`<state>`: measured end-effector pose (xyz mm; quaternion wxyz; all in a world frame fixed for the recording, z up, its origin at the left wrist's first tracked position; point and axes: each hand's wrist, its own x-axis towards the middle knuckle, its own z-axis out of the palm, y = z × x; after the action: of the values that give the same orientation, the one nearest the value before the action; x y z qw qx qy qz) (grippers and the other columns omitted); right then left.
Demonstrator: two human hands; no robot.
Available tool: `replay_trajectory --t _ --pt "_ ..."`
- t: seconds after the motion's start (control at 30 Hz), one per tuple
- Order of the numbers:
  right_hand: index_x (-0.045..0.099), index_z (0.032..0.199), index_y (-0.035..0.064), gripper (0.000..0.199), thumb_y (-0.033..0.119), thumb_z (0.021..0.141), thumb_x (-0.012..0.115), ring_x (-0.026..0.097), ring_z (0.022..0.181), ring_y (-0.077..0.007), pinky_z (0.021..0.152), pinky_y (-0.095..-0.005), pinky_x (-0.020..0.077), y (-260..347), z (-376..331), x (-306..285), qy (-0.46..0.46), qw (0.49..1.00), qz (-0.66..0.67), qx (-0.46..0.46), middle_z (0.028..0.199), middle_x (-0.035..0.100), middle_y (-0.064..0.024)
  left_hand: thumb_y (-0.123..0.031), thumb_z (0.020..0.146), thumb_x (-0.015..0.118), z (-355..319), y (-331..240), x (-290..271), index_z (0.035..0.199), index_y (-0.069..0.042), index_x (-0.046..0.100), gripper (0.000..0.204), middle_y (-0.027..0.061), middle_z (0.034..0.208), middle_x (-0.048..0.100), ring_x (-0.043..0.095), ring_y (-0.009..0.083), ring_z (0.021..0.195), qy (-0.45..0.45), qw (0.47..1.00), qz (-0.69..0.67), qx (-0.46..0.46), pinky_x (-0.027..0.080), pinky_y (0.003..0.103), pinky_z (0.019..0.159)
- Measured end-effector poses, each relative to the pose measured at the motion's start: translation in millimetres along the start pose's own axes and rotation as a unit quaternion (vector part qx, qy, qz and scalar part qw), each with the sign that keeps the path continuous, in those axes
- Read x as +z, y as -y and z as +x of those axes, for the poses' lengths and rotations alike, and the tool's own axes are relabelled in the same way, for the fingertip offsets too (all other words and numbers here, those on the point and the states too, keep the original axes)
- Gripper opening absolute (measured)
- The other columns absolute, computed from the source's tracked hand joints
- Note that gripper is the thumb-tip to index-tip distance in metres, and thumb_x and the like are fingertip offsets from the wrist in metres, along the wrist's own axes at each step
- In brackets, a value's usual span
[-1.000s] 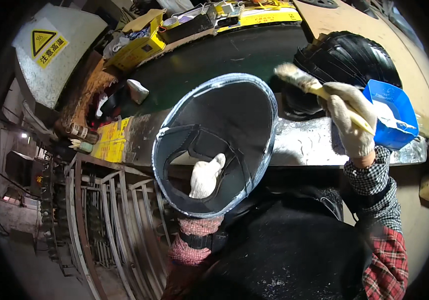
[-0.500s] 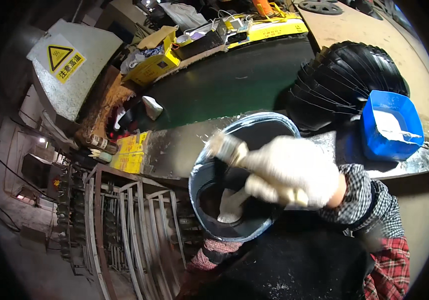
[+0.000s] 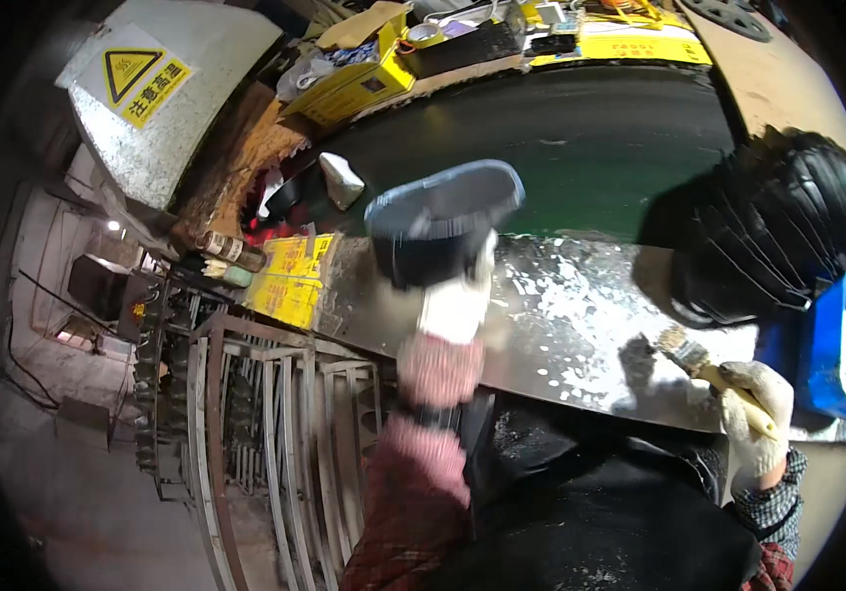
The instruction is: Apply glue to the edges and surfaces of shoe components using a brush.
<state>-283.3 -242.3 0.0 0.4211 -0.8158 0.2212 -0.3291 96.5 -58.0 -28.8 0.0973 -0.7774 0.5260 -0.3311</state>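
Note:
My left hand (image 3: 454,307), in a white glove and blurred by motion, grips the lower edge of a black rubber ring (image 3: 413,258) with a pale grey, powdery rim. The ring hangs tilted above the bench's metal edge, and my fingertips are hidden by it. At the right, my right hand (image 3: 763,409), also gloved, is closed around the pale handle of a paintbrush (image 3: 684,353). Its bristles point left over a patch spattered with white. Close beside that hand stands a blue plastic tub (image 3: 834,345); its contents hardly show from this angle.
A stack of black rubber rings (image 3: 782,231) leans at the right. Across the bench runs a dark green surface (image 3: 580,148), with a white wedge-shaped block (image 3: 341,181) at its left. Yellow cartons (image 3: 349,87) line the back. A metal rack (image 3: 285,453) stands lower left.
My left hand has swung the rubber ring forward and away from my body. The brush in my right hand has left the ring and moved right, beside the blue tub. The view has shifted.

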Motion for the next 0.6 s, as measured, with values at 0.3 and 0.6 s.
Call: replay_trajectory --t 0.3,0.6 --pt "0.059 0.105 -0.0071 0.036 0.024 0.088 0.065 0.058 0.071 -0.0152 0.065 -0.0269 0.0462 4.2 6.2 8.4 0.06 0.993 0.048 0.092 0.089 0.062 -0.0111 -0.024 0.1 0.047 -69.3 49.6 -43.0 0.131 -0.001 0.047 0.039 0.0167 0.093 0.065 0.063 0.0238 0.066 -0.208 0.427 -0.748 -0.463 0.055 0.037 0.06" --pt "0.062 0.1 -0.0043 0.029 0.024 0.091 0.062 0.06 0.073 -0.0153 0.068 -0.0274 0.0484 70.2 21.1 75.1 0.197 0.973 -0.048 -0.108 0.083 0.065 -0.0087 -0.024 0.091 0.048 -593.4 -4.3 -230.9 0.117 -0.002 0.061 0.036 0.0185 0.106 0.066 0.061 0.0381 0.1 0.202 0.581 0.023 -0.788 0.049 0.045 0.087"
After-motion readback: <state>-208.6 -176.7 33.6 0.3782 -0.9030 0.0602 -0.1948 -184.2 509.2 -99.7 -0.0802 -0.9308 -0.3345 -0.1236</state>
